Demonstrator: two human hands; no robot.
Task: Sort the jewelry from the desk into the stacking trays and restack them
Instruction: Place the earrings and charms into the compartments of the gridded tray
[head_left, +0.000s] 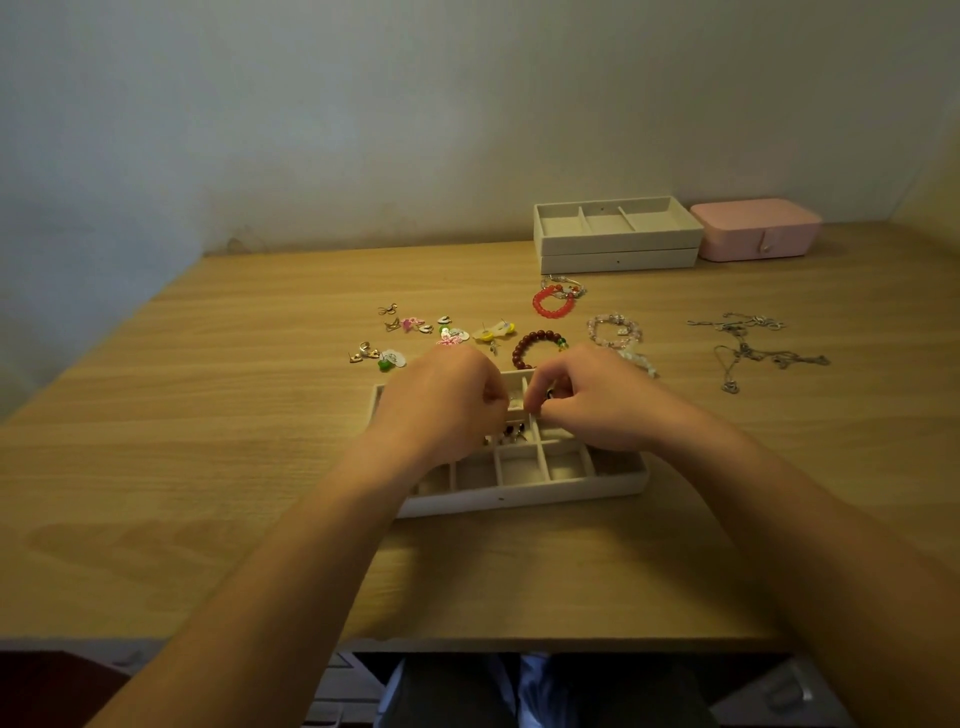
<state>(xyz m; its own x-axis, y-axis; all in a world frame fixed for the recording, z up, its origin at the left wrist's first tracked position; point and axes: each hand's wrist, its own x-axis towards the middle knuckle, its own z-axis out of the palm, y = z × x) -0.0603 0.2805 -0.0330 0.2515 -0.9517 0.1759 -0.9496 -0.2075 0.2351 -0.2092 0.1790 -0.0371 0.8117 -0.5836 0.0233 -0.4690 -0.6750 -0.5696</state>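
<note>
Desk (156, 441) wood lies nearest, and on it, directly under both hands, sits a white divided tray (519, 491) with its long side toward the person. Above the tray's middle the left hand (447, 400) hangs with its fingers curled in toward the other hand; whether they hold anything cannot be told. The right hand (587, 402) meets it almost fingertip to fingertip, thumb and fingers pinching a dark piece (548, 395) (too small to name). Just under the left fingertips a few dark bits (511, 434) lie in one compartment. Just beyond the pinch lies a brown bracelet (521, 347), its near arc hidden by the hands. Beyond the left hand and off to its left, earrings (415, 332) are scattered on the wood. Beyond the right hand rests a pink bracelet (595, 330), and farther out from the pinch a red bracelet (537, 304). Well to the right of the right hand, necklaces (763, 323) lie tangled. Farthest from the grip, by the wall, two stacked trays (618, 244) stand with a pink box (756, 228) just beside them on the right.
</note>
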